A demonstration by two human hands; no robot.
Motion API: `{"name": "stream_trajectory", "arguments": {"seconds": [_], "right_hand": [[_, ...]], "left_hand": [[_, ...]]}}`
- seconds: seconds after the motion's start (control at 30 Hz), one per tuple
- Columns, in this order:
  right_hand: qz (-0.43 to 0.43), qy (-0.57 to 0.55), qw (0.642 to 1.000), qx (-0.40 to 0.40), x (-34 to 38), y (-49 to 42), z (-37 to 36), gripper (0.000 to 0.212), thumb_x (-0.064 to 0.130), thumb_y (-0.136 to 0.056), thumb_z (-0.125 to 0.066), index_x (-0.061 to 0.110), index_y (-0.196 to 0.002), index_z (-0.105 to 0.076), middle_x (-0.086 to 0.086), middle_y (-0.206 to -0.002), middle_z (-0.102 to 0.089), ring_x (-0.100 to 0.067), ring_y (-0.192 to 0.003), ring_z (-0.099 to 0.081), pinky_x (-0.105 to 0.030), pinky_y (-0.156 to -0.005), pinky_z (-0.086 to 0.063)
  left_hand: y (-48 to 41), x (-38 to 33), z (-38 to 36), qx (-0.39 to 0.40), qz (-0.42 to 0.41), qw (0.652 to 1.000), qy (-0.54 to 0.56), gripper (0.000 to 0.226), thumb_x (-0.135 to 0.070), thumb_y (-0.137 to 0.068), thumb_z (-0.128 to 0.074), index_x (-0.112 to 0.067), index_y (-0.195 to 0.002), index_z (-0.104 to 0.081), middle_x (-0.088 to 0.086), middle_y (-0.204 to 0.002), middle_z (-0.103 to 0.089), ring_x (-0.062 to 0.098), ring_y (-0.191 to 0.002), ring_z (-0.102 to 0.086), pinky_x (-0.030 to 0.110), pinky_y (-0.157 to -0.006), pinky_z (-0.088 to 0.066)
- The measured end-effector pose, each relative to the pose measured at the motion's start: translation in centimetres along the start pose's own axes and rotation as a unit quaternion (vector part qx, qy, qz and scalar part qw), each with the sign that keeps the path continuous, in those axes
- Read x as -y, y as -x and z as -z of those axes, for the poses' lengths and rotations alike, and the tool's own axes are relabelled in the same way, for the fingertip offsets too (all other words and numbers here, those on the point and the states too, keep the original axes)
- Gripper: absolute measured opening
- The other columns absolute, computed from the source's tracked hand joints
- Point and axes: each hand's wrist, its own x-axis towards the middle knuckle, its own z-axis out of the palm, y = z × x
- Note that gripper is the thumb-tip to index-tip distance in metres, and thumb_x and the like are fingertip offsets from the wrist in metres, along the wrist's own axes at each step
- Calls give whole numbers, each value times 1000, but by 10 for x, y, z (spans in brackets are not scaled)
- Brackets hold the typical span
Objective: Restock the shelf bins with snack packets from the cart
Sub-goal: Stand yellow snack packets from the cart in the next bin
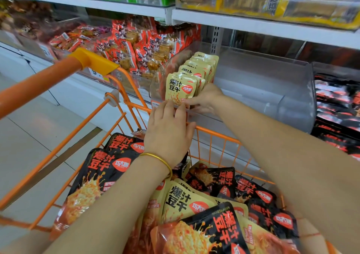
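Observation:
A row of several beige snack packets [190,74] stands upright along the left side of a clear plastic shelf bin [272,90]. My right hand [206,100] reaches into the bin and holds the front packets from the right side. My left hand [168,129] is raised at the bin's front lip, its straight fingertips touching the bottom of the front beige packet [180,89]. Below, the orange cart [214,135] is filled with black-and-red packets [109,170] and beige packets [185,201].
The bin to the left holds red-orange packets [132,47]. A bin of black packets [339,105] lies to the right. An upper shelf [253,23] with yellow packs overhangs the bins. The cart's orange handle [58,72] crosses the left, above a pale tiled floor.

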Motion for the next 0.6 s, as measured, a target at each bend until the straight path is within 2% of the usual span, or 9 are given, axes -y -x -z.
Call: {"name": "stream_trajectory", "arguments": {"seconds": [0.07, 0.1, 0.17, 0.23, 0.3, 0.4, 0.53, 0.6], "right_hand": [[-5, -45, 999, 11, 6, 21, 14, 28, 3, -77, -75, 5, -102, -62, -15, -101, -69, -24, -82, -70, -34, -73, -59], [13, -41, 999, -2, 9, 34, 23, 17, 1, -79, -72, 4, -92, -60, -18, -94, -69, -25, -77, -70, -34, -70, -60], [77, -41, 996, -31, 12, 69, 39, 20, 0, -82, -68, 7, -76, -51, -18, -76, -65, -22, -68, -69, -33, -67, -60], [128, -67, 989, -25, 10, 111, 54, 21, -2, -84, -66, 8, -77, -49, -14, -67, -60, -17, -58, -68, -31, -61, -60], [130, -41, 990, 35, -2, 152, 61, 15, -1, -85, -64, 6, -80, -52, -12, -63, -58, -15, -52, -66, -29, -56, -59], [87, 54, 982, 157, -31, 192, 62, 8, 7, -87, -63, 6, -81, -58, -9, -65, -60, -13, -50, -63, -24, -46, -54], [78, 201, 951, 221, -62, 208, 62, 16, 25, -86, -66, 9, -88, -66, -4, -68, -65, -12, -57, -61, -26, -50, -52], [68, 243, 934, 252, -68, 209, 64, 19, 30, -83, -69, 14, -92, -65, 1, -74, -65, -8, -61, -60, -24, -53, -51]], "left_hand": [[-1, 0, -1, -22, -11, 1000, 7, 51, -41, -95, -41, -9, -135, -44, 17, -142, -40, 33, -135, -29, 44, -114, -21], [-1, -1, 0, -38, -22, 999, 5, 49, -40, -93, -41, -8, -130, -49, 18, -136, -46, 35, -130, -36, 46, -110, -27], [-2, -4, 1, -68, -46, 997, 7, 51, -39, -88, -35, -6, -121, -56, 17, -126, -55, 36, -119, -47, 48, -101, -37], [-3, -8, 6, -94, -68, 993, 27, 48, -35, -85, -35, -6, -113, -60, 14, -119, -59, 36, -111, -51, 47, -93, -41], [-4, -12, 9, -107, -92, 989, 51, 43, -32, -84, -38, -7, -110, -62, 10, -115, -60, 35, -108, -52, 45, -89, -41], [0, -16, 10, -130, -120, 982, 72, 37, -27, -85, -43, -12, -112, -62, 6, -114, -60, 31, -107, -50, 40, -86, -36], [1, -18, 12, -165, -166, 967, 102, 31, -9, -83, -46, -6, -110, -62, 13, -108, -60, 36, -101, -51, 39, -84, -37], [0, -19, 12, -174, -187, 959, 121, 37, 7, -76, -44, -1, -107, -63, 18, -106, -60, 39, -97, -51, 31, -84, -34]]}}
